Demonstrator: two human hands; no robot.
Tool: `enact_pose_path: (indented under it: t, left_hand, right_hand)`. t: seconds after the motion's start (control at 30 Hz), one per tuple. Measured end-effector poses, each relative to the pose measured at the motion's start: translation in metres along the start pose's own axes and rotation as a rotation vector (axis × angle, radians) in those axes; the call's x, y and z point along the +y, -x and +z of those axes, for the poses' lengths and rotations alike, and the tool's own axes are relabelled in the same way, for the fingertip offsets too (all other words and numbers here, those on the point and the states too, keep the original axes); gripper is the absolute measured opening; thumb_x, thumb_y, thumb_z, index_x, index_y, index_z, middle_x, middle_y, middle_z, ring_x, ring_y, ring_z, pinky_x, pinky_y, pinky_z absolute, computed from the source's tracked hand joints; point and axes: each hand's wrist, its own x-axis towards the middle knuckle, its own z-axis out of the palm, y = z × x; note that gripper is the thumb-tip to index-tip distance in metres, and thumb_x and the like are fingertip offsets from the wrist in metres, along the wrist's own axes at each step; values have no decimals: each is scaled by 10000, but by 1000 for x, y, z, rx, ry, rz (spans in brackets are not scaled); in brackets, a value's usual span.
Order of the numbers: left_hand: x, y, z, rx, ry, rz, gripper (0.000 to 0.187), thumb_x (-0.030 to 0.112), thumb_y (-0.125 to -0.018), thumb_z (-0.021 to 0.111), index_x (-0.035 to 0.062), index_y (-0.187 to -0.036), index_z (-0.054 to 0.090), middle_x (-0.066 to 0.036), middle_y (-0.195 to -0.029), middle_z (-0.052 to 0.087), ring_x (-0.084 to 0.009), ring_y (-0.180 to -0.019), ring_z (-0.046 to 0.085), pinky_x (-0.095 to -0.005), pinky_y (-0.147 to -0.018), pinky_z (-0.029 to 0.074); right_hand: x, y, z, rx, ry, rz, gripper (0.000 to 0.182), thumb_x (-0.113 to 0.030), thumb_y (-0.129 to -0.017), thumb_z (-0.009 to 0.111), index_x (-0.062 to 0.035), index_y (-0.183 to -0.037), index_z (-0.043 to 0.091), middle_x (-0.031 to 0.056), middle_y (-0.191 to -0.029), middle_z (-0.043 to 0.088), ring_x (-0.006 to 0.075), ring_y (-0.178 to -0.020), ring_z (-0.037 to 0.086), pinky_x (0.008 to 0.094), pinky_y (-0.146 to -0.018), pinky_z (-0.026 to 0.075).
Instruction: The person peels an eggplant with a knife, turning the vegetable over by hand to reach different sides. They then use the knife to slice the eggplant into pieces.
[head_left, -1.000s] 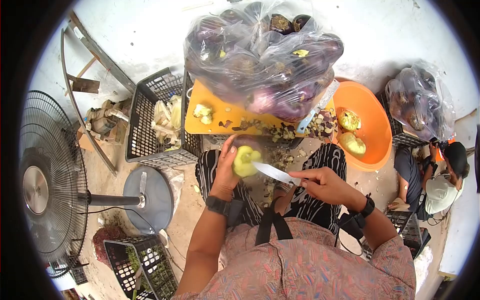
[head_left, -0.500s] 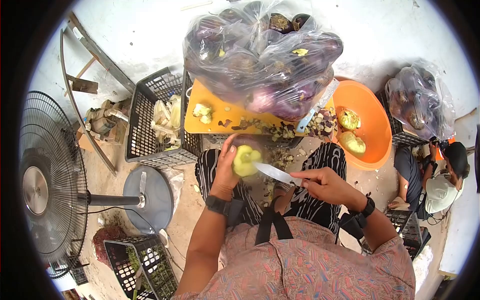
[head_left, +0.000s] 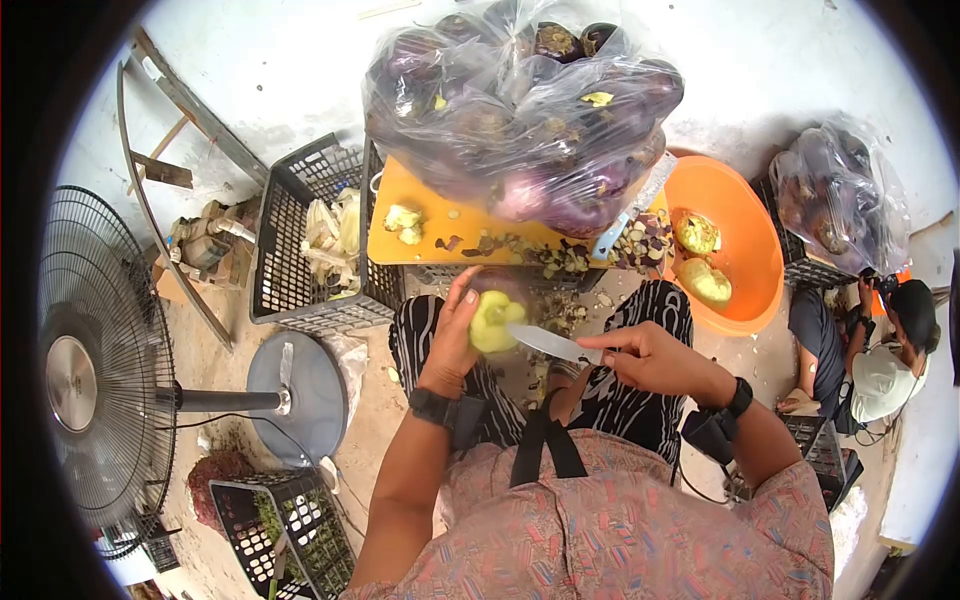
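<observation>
My left hand [head_left: 452, 338] is wrapped round the side of an eggplant [head_left: 495, 322]. Pale yellow-green flesh shows at its near end, while purple skin remains behind. In my right hand [head_left: 650, 360] is a knife [head_left: 548, 343], the index finger stretched along it. Its blade points left, and the tip meets or overlaps the pale flesh; contact is hard to tell. Beyond both hands, an orange cutting board [head_left: 395, 235] carries peel scraps [head_left: 560, 258], pale cut pieces [head_left: 403, 222] and a large clear bag of eggplants [head_left: 520, 120]. Another broad blade with a blue handle [head_left: 612, 237] lies on the board's right.
Right of the board, an orange basin [head_left: 745, 235] holds two peeled eggplants [head_left: 703, 283]. A black crate [head_left: 300, 190] with husks stands left. A floor fan [head_left: 105, 370] is at far left. At right, a person [head_left: 885, 370] sits near another bag of eggplants [head_left: 840, 200].
The knife and my right hand have shifted very slightly, and the view has moved a little. Both hands keep their holds.
</observation>
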Motion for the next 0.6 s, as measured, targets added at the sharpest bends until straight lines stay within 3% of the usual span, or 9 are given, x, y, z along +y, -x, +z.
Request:
enact_pose_path:
  t: [0.07,0.13,0.17,0.23,0.37,0.43,0.6]
  left_hand:
    - [-2,-2,-1,1,3,-7,406,163,-977,460,117,-1373,380,-114,-1114,592,-203,-983,615,-343,-845,526]
    - [-1,-3,-2,-14,-82,35,434,256,-997,420,87,-1387,333,-139,-1269,516,-257,-1123,568,-406,-957,488]
    - [-2,-3,-2,-12,-81,38,434,256,-997,420,87,-1387,333,-139,-1269,516,-257,-1123,568,-406,-957,488]
    - [-3,-3,2,81,-53,71,416,280,-1012,386,106,-1385,326,-131,-1281,504,-257,-1132,562,-408,-957,488]
    - [-9,-8,0,103,-2,162,405,313,-1020,363,134,-1380,316,-112,-1296,485,-254,-1164,534,-411,-977,465]
    - [-8,-9,4,179,17,231,367,264,-1019,366,157,-1369,336,-96,-1279,482,-202,-1128,528,-348,-918,483]
    - [-4,-7,4,189,64,236,371,239,-1008,399,157,-1364,334,-91,-1282,478,-206,-1133,522,-344,-937,463]
  right_hand:
    - [-1,0,-2,-22,11,-27,403,-42,-939,468,-149,-1317,556,-64,-591,443,13,-509,379,186,-466,329]
    - [-8,0,0,-44,-68,32,409,-61,-947,463,-165,-1335,538,-56,-583,447,15,-473,362,184,-432,317]
    - [-12,0,4,-46,-65,31,409,-61,-947,463,-165,-1335,538,-56,-583,447,15,-473,362,184,-432,317]
    - [-19,1,15,20,-275,245,410,-87,-959,463,-173,-1357,512,-44,-590,456,17,-441,347,182,-397,300]
    - [-9,-8,28,5,-581,291,430,-134,-979,459,-170,-1407,437,-28,-622,456,20,-429,344,177,-385,283]
    - [-12,-12,36,24,-620,315,438,-141,-981,459,-173,-1417,420,-29,-622,454,20,-431,344,176,-388,284]
    - [-15,-17,30,63,-482,271,424,-150,-983,469,-169,-1406,439,-33,-615,458,16,-448,363,175,-409,303]
